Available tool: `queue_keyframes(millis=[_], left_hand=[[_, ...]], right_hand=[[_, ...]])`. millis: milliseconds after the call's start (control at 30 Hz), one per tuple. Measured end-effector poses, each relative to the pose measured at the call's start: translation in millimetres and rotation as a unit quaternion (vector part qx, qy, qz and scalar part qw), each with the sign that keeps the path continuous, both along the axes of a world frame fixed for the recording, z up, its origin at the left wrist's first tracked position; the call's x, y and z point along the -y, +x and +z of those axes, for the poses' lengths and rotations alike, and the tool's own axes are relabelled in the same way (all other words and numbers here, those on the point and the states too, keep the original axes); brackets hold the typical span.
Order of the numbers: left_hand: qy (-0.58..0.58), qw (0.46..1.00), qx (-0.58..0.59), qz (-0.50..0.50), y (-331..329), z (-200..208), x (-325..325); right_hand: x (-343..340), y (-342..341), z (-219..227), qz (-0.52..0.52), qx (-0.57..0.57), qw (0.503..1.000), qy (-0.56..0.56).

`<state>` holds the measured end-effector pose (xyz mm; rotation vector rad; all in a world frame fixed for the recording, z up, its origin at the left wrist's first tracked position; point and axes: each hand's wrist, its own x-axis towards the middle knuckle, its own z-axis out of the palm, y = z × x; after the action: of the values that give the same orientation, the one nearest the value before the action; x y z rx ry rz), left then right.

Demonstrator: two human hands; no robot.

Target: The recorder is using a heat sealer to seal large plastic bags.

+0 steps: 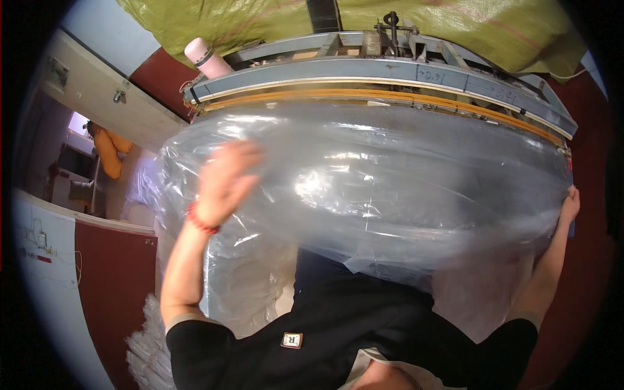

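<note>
A wide sheet of clear plastic film (390, 175) stretches across in front of me, wrinkled and shiny, with its far side along a long metal frame (364, 70). Over the film's left part is my left hand (227, 172), blurred by motion, fingers apart and holding nothing; a red bracelet (203, 220) circles that wrist. At the film's far right edge, my right hand (570, 203) pinches the film's corner. Orange strips (390, 95) run along the frame's near side, just beyond the film.
A pink cylinder (207, 57) stands at the frame's left end. Yellow-green woven sheeting (227, 26) covers the back. To the left is a doorway with a pale door (97, 84). More bundled clear film (149, 348) lies at lower left. A dark red wall (595, 195) borders the right.
</note>
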<state>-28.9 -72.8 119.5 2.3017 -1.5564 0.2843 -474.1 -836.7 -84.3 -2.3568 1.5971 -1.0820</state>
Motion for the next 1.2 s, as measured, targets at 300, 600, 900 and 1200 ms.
queue_keyframes(millis=[300,600,900,1200], left_hand=[[0.065,0.992,-0.043,0.098,84,-111,-11],[0.026,0.991,0.081,0.107,100,-115,6],[-0.095,0.972,-0.041,0.213,104,-133,28],[-0.164,0.960,-0.142,0.179,97,-128,25]], right_hand=[[11,-5,-8,0.023,0.050,0.998,0.017],[28,-17,-9,0.016,0.136,0.990,0.032],[-36,-26,51,0.078,0.456,0.867,0.183],[-88,-80,92,0.081,0.465,0.870,0.140]])
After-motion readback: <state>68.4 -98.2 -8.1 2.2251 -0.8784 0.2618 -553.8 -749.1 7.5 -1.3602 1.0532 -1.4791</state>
